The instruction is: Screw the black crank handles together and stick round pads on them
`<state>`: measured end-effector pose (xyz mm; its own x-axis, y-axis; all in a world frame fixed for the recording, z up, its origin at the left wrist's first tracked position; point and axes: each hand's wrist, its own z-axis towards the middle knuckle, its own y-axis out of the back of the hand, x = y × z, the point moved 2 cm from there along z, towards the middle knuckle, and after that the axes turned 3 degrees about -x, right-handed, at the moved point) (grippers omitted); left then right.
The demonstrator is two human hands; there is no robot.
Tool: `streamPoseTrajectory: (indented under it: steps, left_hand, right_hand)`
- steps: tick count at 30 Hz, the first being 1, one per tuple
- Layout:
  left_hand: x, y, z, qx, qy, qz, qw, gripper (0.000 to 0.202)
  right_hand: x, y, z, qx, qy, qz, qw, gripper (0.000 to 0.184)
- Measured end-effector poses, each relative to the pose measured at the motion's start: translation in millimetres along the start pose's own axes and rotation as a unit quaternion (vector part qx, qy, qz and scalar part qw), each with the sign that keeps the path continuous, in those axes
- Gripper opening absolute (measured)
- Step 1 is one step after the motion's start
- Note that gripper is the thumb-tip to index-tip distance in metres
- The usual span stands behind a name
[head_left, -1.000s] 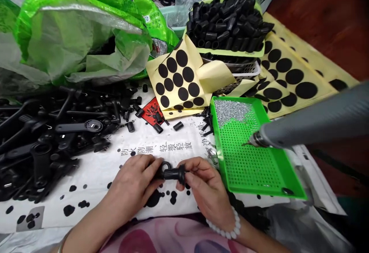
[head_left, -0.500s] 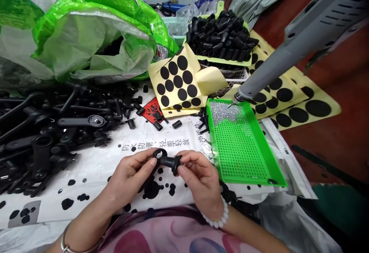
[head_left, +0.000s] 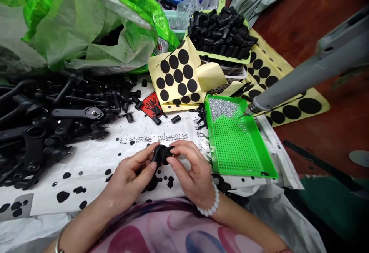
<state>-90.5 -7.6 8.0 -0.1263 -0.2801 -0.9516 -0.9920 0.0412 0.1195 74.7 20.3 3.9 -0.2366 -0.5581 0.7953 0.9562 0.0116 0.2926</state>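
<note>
My left hand [head_left: 127, 178] is closed on a black plastic part [head_left: 158, 153] with a rounded end, pinched between thumb and fingers. From the other side my right hand [head_left: 194, 172] pinches the flared end of a short black piece [head_left: 167, 155] that sits against this part. Both hands meet low over the white printed sheet [head_left: 112, 145]. The fingers hide much of where the two pieces join. To their right lies a green perforated tray [head_left: 239, 145] with small silvery pieces [head_left: 220, 109] heaped at its far end.
On the left lies a pile of black plastic arms [head_left: 37, 134], below a green plastic bag [head_left: 95, 26]. Sheets of round black stickers [head_left: 177, 76] lie behind, near a basket of black sleeves [head_left: 221, 34]. A grey power screwdriver [head_left: 288, 84] hangs over the tray's right side.
The two black pieces have come together, with my right hand moving left toward my left hand. The screwdriver appears farther right and lower over the tray. The view has shifted slightly.
</note>
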Motion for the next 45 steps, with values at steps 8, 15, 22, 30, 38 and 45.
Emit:
streamPoseTrajectory:
  steps: [8,15,22,30,38,45]
  left_hand:
    - [5.2,-0.9,0.5,-0.011,0.01,-0.004,1.0,0.048]
    - [8.3,-8.6,3.3,-0.009,0.012,-0.057,0.998,0.044]
    - [9.6,-12.5,3.4,-0.005,0.006,-0.073,0.997,0.046]
    - [0.6,-11.0,4.2,-0.004,-0.003,-0.119,0.993,0.037]
    - [0.6,-6.5,-10.5,-0.036,-0.09,-0.004,0.995,0.034]
    - [-2.7,-9.3,-11.4,-0.052,-0.165,0.061,0.983,0.034]
  right_hand:
    - [-1.7,-5.5,-0.4,-0.006,0.021,-0.046,0.999,0.013]
    - [-0.4,-2.7,-1.8,-0.036,0.036,-0.102,0.993,0.011]
    - [-4.4,-3.3,-0.1,-0.057,-0.014,-0.09,0.994,0.007]
    - [-0.8,2.3,-4.1,0.003,-0.042,0.035,0.998,0.021]
    - [-5.4,5.9,-5.1,0.071,-0.197,0.178,0.961,0.02]
    - [1.1,0.5,-6.7,-0.003,-0.138,0.196,0.971,0.009]
